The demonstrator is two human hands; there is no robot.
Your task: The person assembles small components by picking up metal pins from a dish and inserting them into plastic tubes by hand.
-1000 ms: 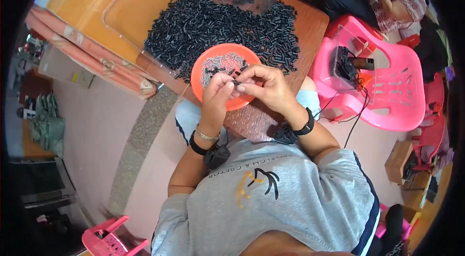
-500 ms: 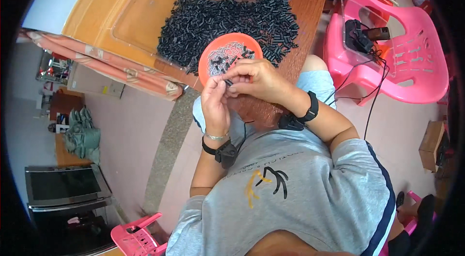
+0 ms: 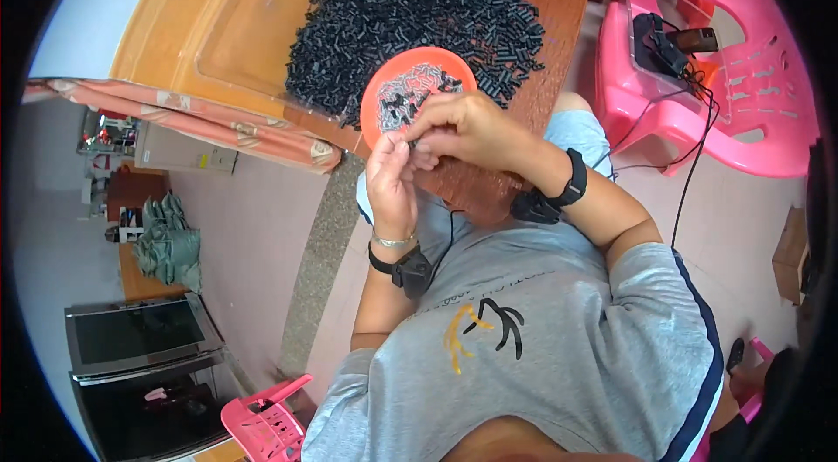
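Just over the near rim of an orange bowl point(image 3: 370, 117), my left hand point(image 3: 393, 187) and my right hand point(image 3: 478, 134) meet with fingertips pinched together. Between them a bit of a small black tube-like piece point(image 3: 413, 144) shows; the fingers cover most of it. Both hands are closed on this piece. Inside the bowl lie many small clear-whitish pieces point(image 3: 417, 80) with some black ones among them. Behind and around it, a wide heap of short black pieces point(image 3: 393, 25) covers part of the wooden table point(image 3: 563, 3).
A clear plastic sheet or lid point(image 3: 253, 34) lies at the table's left. To the right, a pink plastic chair point(image 3: 742, 104) holds a black device point(image 3: 655, 47) with dangling cables. A smaller pink chair point(image 3: 266, 423) stands lower left, near dark screens point(image 3: 135, 331).
The whole view has shifted slightly. My fingers have closed in more tightly, so less of the black piece shows between them. Both hands stay by the bowl's near rim.
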